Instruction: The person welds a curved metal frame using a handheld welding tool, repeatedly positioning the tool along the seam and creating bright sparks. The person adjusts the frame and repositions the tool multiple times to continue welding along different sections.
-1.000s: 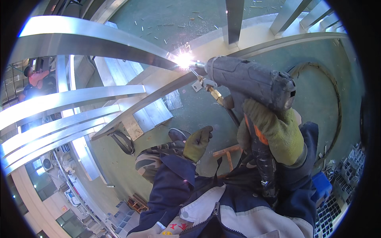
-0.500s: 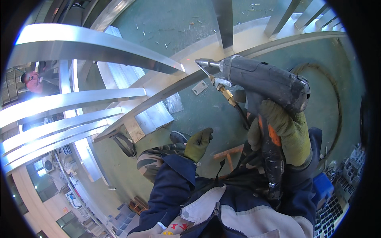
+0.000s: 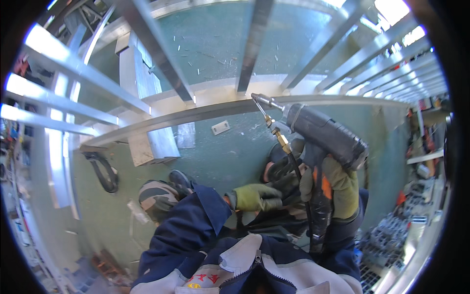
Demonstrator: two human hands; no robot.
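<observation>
My right hand (image 3: 342, 188), in a green work glove, is closed round the orange-and-black handle of a pistol-grip tool (image 3: 329, 133). The tool has a dark, tape-wrapped body, a metal nozzle, and a thin tube with brass fittings (image 3: 281, 139) leading to a black hose. Its nozzle tip points left, at or close to the near rail of a metal frame (image 3: 215, 109), beside the foot of an upright bar; contact cannot be made out. My left hand (image 3: 258, 197), also gloved in green, is held low before my body, fingers loosely stretched to the right and slightly blurred, with nothing visible in them.
Bars of the frame spread out on the far side and to the left. Pale metal blocks (image 3: 164, 142) stand under the rail at left. On the green floor lie a small light plate (image 3: 220, 127) and a black loop (image 3: 104, 174). Metal pieces (image 3: 389, 235) are heaped at right.
My view has swung to the right along the frame. The nozzle now sits by a different part of the rail, near another bar. My left hand has moved right, closer to the tool hand.
</observation>
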